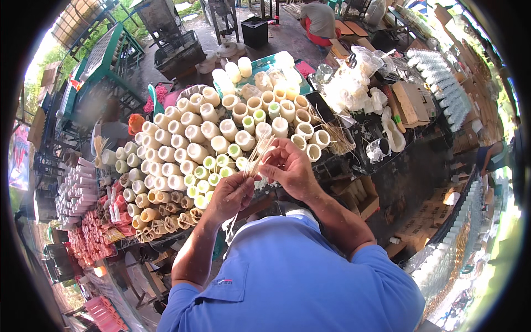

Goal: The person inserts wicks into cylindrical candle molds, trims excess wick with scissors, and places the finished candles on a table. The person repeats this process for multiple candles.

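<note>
A thin bundle of pale candle wicks [256, 157] fans upward between my two hands, its loose ends trailing below. My left hand [233, 193] is closed around the lower part of the bundle. Beside it, the curled fingers of my right hand [293, 167] pinch at the strands. Both hands are above the near edge of a table packed with hollow candles [197, 152], mostly cream. Green-lined candles [209, 162] stand just left of the wicks, and brownish ones [182, 220] lie along the left front edge.
Behind the candles sits a teal tray [303, 83] of white candles. More wicks [340, 141] lie at the table's right, near crumpled plastic bags [354, 74]. An open cardboard box [362, 199] is below right. Pink candles [91, 238] are stacked left. Another person [321, 22] crouches far back.
</note>
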Demonstrator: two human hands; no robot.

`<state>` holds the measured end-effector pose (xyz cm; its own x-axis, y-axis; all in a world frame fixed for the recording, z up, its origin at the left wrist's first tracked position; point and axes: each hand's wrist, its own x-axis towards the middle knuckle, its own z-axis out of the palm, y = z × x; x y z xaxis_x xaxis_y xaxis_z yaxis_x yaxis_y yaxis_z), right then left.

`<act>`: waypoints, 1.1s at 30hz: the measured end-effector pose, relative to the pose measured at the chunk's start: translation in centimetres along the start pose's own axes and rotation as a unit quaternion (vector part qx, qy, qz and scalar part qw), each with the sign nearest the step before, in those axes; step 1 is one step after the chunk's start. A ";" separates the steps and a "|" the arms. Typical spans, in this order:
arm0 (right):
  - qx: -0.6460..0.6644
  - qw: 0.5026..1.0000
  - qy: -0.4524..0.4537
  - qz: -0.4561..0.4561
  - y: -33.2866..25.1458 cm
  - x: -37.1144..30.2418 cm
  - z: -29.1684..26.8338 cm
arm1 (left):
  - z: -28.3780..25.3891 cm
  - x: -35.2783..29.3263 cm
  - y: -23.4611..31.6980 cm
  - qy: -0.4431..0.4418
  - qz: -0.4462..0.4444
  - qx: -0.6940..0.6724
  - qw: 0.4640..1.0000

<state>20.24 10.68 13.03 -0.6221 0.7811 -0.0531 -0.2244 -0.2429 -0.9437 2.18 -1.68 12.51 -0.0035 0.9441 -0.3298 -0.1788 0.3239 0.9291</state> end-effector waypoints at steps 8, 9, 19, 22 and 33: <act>0.043 0.997 0.062 -0.032 1.0 0.7 0.3 | -0.3 0.0 -0.6 0.008 -0.039 -0.012 0.999; 0.050 0.998 0.046 -0.010 0.9 0.9 0.1 | -0.4 -0.1 -0.7 0.009 -0.027 0.009 1.000; 0.174 0.978 -0.048 0.107 6.3 0.7 -0.6 | -3.0 -0.6 -3.0 -0.078 -0.136 -0.032 0.987; 0.178 0.974 0.044 0.133 9.7 -0.2 -1.5 | -3.8 -1.0 -5.6 -0.068 -0.135 -0.020 0.988; 0.051 0.974 0.161 0.153 19.5 -2.5 -2.5 | -5.5 -4.8 -15.2 0.088 -0.218 0.059 0.970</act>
<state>19.29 5.48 -6.08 -0.4069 0.7998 -0.4413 -0.1496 -0.5350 -0.8315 -0.48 -11.46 -0.99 -0.1233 0.6934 -0.7099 -0.0879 0.7050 0.7038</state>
